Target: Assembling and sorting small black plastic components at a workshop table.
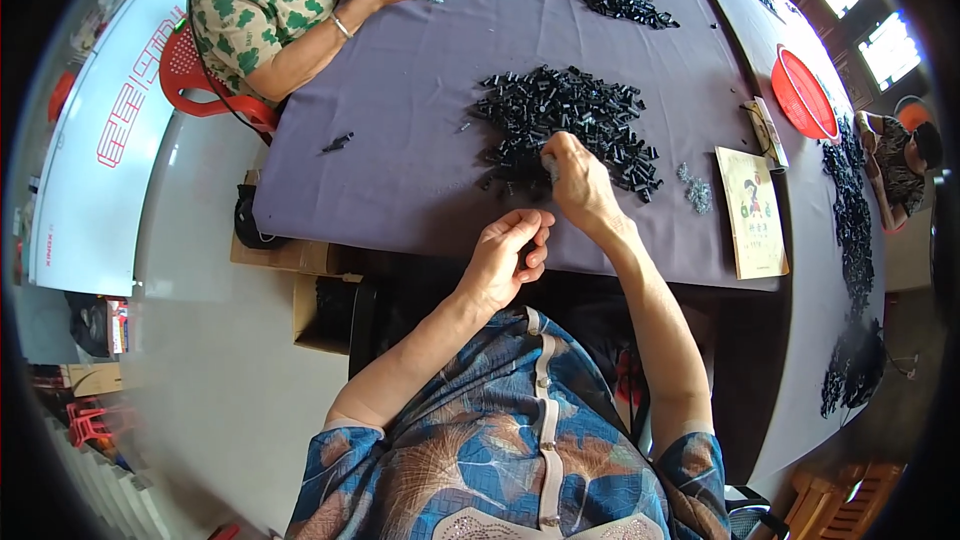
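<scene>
A heap of small black cylindrical pieces (560,105) lies on the grey-purple cloth of the table in front of me. My right hand (582,185) is closed at the heap's near edge, with something pale and translucent showing by its fingertips, too small to name. Just beyond the table's front edge, my left hand (508,255) is curled, thumb against forefinger; whatever is inside it is hidden. To the right of the heap is a little cluster of clear bits (694,189). A couple of loose black pieces (338,143) lie off to the left.
A yellowish booklet (752,212) lies at the right near a table seam. Beyond it sit a red basket (804,95) and another long black pile (848,230). At the far left a person (275,20) works on a red chair (190,75).
</scene>
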The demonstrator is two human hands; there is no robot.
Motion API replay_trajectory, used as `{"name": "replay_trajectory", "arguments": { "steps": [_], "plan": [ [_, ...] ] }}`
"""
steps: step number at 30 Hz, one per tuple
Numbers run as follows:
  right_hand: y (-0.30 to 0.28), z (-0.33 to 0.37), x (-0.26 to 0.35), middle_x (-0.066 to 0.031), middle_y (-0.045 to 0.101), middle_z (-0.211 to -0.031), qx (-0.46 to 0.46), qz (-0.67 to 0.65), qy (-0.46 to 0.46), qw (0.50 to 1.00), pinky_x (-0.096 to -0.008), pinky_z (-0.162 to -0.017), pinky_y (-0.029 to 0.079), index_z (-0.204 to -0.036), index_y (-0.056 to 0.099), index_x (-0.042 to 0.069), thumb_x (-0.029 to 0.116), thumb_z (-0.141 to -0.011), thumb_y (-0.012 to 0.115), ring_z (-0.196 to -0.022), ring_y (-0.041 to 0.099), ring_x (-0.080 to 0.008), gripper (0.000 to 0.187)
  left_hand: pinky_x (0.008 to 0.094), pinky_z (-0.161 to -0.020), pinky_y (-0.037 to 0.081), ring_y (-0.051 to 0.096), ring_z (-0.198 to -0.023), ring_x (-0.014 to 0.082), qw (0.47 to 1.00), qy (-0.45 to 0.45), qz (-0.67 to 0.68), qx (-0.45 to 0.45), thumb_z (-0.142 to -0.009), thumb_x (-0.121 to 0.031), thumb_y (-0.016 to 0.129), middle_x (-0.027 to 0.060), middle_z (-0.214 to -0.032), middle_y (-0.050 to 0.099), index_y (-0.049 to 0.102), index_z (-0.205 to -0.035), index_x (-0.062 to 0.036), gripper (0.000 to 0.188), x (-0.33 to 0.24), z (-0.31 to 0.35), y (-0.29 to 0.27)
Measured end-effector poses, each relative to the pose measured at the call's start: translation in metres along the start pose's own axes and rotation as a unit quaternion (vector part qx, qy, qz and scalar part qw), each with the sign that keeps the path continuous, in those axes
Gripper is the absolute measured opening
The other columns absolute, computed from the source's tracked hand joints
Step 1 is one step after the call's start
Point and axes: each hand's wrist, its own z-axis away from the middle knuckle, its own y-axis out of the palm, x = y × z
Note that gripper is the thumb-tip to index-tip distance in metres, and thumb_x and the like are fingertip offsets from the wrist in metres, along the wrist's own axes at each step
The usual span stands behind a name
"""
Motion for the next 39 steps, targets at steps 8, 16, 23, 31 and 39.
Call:
{"name": "replay_trajectory", "arguments": {
  "steps": [8,16,23,31,39],
  "plan": [
    [-0.021,0.012,-0.02,-0.0193,0.06,-0.084,-0.057,-0.041,0.02,0.997,-0.0413,-0.07,0.046,-0.095,0.053,0.001,-0.01,-0.075,0.048,-0.079,0.058,-0.0387,0.023,0.0176,-0.04,0.031,0.045,-0.056,0.007,1.0,0.01,-0.011,0.0,-0.097,-0.017,0.05,0.0019,-0.079,0.051,0.058,-0.101,-0.0022,0.017,0.001,0.0,0.003],
    [-0.041,0.051,-0.016,-0.0165,0.058,-0.081,-0.155,-0.143,0.066,0.975,-0.0377,-0.07,0.046,-0.095,0.051,0.002,-0.014,-0.071,0.043,-0.077,0.057,-0.0358,0.031,0.0177,-0.04,0.033,0.045,-0.056,0.0066,1.0,0.017,-0.017,0.001,-0.096,-0.009,0.048,0.0055,-0.083,0.057,0.058,-0.106,-0.0015,0.016,0.0,0.001,0.0],
    [-0.039,0.087,-0.015,-0.0118,0.059,-0.086,-0.149,-0.227,0.147,0.951,-0.03,-0.072,0.047,-0.099,0.052,0.002,-0.017,-0.072,0.038,-0.077,0.059,-0.0226,0.036,0.0186,-0.036,0.027,0.036,-0.046,0.0048,0.998,0.008,-0.054,0.007,-0.096,-0.011,0.045,-0.0009,-0.063,0.043,0.056,-0.106,-0.0019,0.017,-0.02,0.001,0.007],
    [-0.031,0.089,-0.022,-0.0046,0.058,-0.089,-0.164,-0.247,0.122,0.947,-0.0227,-0.064,0.043,-0.099,0.053,0.003,-0.017,-0.076,0.035,-0.069,0.05,-0.0104,0.035,0.0332,-0.051,0.044,0.06,-0.055,0.0215,0.726,0.287,-0.622,-0.058,-0.088,-0.016,0.06,0.0083,-0.066,0.063,0.061,-0.097,-0.006,0.013,-0.02,-0.04,0.008],
    [-0.032,0.09,-0.022,-0.0154,0.059,-0.086,-0.169,-0.235,0.108,0.951,-0.0326,-0.074,0.047,-0.096,0.052,0.001,-0.016,-0.068,0.043,-0.083,0.06,-0.0316,0.033,0.0428,-0.062,0.052,0.066,-0.071,0.0334,0.526,0.261,-0.806,-0.072,-0.084,-0.018,0.062,0.0169,-0.077,0.067,0.06,-0.103,-0.0075,0.021,-0.014,-0.053,0.037]
  ]
}}
